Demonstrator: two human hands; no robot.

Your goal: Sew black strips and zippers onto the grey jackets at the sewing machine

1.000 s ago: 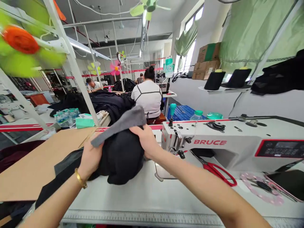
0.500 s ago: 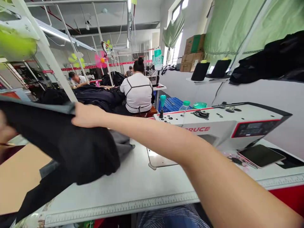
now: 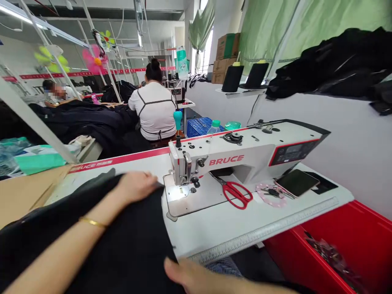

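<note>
Black fabric (image 3: 134, 249) lengthwise toward sewing machine (image 3: 232, 159), both hands' fingers flat, holding nothing.

The word "BRUCE" stands in red capitals on the front of the white sewing machine (image 3: 245, 157), just right of the needle end. The same brand shows again in small white letters on the red strip (image 3: 119, 160) along the far edge of the sewing table, followed by smaller characters too blurred to read. The machine's dark control panel (image 3: 292, 152) carries markings too small to make out. The red banner (image 3: 61, 74) along the back wall bears white characters that cannot be read.
</note>
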